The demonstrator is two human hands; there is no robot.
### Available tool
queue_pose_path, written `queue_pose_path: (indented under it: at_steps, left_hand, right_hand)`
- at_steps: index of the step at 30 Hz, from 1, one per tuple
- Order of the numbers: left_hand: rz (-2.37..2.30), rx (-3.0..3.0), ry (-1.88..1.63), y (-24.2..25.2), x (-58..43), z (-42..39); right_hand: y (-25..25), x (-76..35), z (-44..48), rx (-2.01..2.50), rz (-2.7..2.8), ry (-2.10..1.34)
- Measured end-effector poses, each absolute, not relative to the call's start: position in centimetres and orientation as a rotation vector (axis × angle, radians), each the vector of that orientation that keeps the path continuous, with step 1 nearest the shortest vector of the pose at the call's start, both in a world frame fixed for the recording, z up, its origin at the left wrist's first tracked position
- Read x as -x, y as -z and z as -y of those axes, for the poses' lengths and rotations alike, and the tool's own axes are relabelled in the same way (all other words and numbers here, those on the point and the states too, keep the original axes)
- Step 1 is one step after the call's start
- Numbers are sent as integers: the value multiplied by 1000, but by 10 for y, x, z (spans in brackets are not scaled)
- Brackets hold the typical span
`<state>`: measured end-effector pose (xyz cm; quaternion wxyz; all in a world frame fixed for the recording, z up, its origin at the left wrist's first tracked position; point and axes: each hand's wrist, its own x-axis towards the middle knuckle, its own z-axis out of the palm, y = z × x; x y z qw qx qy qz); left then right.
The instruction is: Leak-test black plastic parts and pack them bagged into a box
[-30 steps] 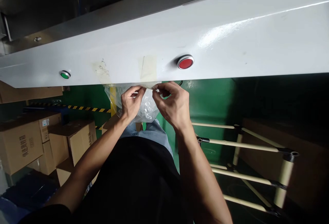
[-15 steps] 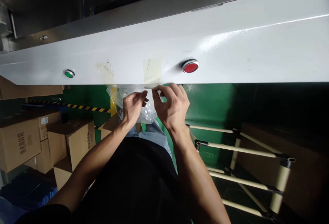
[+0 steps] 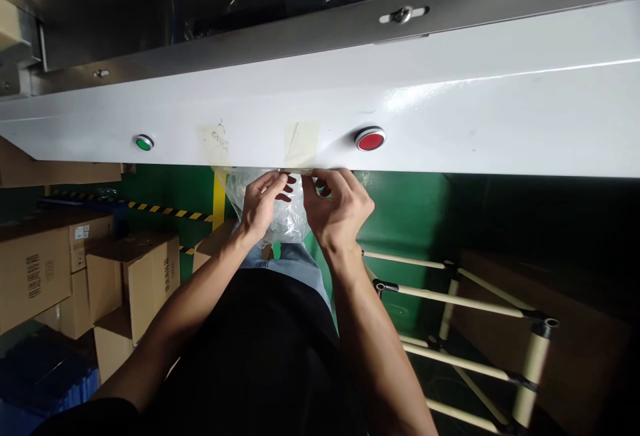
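Observation:
A clear plastic bag [image 3: 289, 221] hangs under the lower edge of the white panel [image 3: 450, 123], with strips of masking tape [image 3: 301, 143] on the panel above it. My left hand [image 3: 261, 204] is at the bag's upper edge, thumb and index fingertip pinched and the other fingers loosely curled. Close to its right, my right hand [image 3: 340, 206] pinches with thumb and forefinger just below the tape. Both sets of fingertips are at the panel edge. What lies between them, bag edge, tape or something small, is too hidden to make out.
On the panel are a green button [image 3: 145, 143] and a red button [image 3: 370, 139]. Cardboard boxes [image 3: 35, 276] stand at lower left, near black-and-yellow floor tape [image 3: 150, 207]. A beige tube frame [image 3: 460, 299] stands at right. Dark machinery [image 3: 225, 3] lies beyond the panel.
The view has shifted slightly, so the panel sits a little lower in the picture. My left hand's other fingers have spread a bit; both hands remain at the panel edge.

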<state>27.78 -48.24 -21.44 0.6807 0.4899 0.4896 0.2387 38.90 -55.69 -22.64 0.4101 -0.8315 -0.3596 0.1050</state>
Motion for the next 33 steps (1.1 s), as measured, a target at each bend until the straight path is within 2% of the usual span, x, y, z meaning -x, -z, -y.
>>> queue_pose_path:
  at_steps: [8, 15, 23, 29, 33]
  left_hand:
    - [-1234, -1514, -468, 218, -271, 478]
    - [-1204, -1437, -434, 218, -266, 477]
    - [-1339, -1550, -546, 229, -270, 462]
    - [-1228, -1647, -421, 232, -267, 465]
    - [-1398, -1759, -394, 236, -273, 462]
  right_hand:
    - [223, -393, 557, 2072, 879, -394]
    - [210, -401, 557, 2001, 891, -652]
    - [215, -398, 557, 2071, 898, -598]
    - [223, -395, 557, 2161, 935, -513]
    - [224, -395, 557, 2150, 927, -515]
